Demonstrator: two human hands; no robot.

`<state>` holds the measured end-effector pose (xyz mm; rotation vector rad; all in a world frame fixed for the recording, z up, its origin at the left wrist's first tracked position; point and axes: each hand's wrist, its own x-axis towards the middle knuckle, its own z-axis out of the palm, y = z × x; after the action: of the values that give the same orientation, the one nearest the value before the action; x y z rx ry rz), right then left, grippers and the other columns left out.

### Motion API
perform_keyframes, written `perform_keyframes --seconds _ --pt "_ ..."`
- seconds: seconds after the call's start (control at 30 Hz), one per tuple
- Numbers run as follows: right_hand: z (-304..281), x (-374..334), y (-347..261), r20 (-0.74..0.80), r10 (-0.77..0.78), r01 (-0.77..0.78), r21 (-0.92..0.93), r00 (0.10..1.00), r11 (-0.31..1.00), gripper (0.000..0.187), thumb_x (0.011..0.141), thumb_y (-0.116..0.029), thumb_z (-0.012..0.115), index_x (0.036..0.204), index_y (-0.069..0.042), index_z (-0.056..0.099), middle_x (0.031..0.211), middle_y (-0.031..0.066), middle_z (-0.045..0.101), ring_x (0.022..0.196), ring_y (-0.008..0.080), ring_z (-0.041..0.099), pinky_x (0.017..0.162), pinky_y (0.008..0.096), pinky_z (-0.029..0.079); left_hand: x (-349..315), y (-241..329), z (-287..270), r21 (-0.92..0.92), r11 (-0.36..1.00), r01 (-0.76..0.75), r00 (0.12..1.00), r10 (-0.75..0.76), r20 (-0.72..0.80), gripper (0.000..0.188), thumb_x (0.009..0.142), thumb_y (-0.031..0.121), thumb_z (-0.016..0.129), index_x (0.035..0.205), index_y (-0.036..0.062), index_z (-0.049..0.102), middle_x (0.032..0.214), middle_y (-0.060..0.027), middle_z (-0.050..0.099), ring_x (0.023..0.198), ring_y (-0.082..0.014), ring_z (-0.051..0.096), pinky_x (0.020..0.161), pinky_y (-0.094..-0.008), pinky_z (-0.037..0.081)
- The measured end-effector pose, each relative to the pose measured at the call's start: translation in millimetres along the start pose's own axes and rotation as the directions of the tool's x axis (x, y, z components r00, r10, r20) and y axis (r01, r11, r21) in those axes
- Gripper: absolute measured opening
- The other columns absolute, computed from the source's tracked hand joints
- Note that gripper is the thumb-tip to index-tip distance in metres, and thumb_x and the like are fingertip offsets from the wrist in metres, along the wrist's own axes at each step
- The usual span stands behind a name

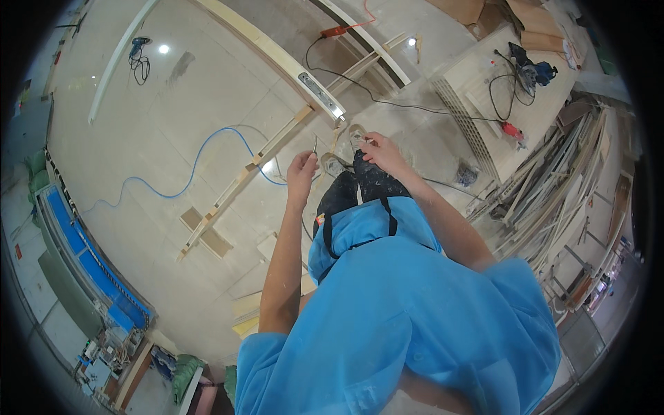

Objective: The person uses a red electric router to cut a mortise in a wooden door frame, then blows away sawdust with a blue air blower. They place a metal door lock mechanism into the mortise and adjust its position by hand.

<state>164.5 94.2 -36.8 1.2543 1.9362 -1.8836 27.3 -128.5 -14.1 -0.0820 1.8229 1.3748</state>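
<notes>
My left hand (302, 167) is closed round a small, thin, pointed metal tool (315, 146), its tip upward; its exact kind is too small to make out. To its right, my right hand (382, 153) has its fingers bent together in a pinch, and whatever is between them cannot be made out. Just beyond both hands lies the end of a long, pale, curved beam (277, 59), with a grey metal plate (317, 90) set into it near that end. Neither hand touches the beam. My shoes (335, 164) stand on the floor below the hands.
A slatted wooden support (238, 183) carries the beam. A blue hose (200, 155) and a black cable (387, 102) cross the floor. At right, a panel stack (477, 90) bears a power saw (529, 72), beside piled wood strips (553, 187). A drill (140, 45) lies far left.
</notes>
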Motion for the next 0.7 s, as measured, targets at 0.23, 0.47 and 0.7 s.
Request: perform_keyframes --seconds 0.23,0.47,0.7 --pt "-10.8 42.2 -30.6 0.005 -0.188 0.188 -0.103 0.982 0.977 0.040 0.095 -0.029 0.067 0.122 0.001 0.066 0.082 0.0130 0.072 0.073 0.0207 0.072 0.071 0.0352 0.054 53.1 68.8 34.4 0.102 0.983 -0.154 0.971 0.169 -0.167 0.050 0.101 0.033 0.065 0.136 -0.0019 0.056 0.115 -0.0126 0.066 0.101 -0.0205 0.065 0.087 -0.0338 0.052" --pt "-41.5 51.2 13.2 0.073 -0.053 0.053 -0.004 0.996 0.999 0.035 0.095 -0.027 0.068 0.114 0.002 0.068 0.082 0.0107 0.071 0.074 0.0199 0.072 0.069 0.0340 0.055 106.1 104.1 61.7 0.036 0.992 0.118 0.974 -0.109 -0.197 0.066 0.104 0.052 0.055 0.141 -0.0025 0.046 0.134 -0.0174 0.056 0.115 -0.0319 0.061 0.094 -0.0490 0.052" --pt "-113.5 10.2 138.6 -0.130 0.432 -0.446 -0.111 0.893 0.888 0.043 0.091 -0.038 0.068 0.109 0.001 0.070 0.091 0.0165 0.075 0.077 0.0219 0.076 0.067 0.0348 0.059 121.5 90.2 70.6 0.015 0.987 0.158 0.969 -0.152 -0.194 0.057 0.107 0.049 0.048 0.128 -0.0038 0.055 0.118 -0.0200 0.062 0.104 -0.0346 0.066 0.087 -0.0531 0.056"
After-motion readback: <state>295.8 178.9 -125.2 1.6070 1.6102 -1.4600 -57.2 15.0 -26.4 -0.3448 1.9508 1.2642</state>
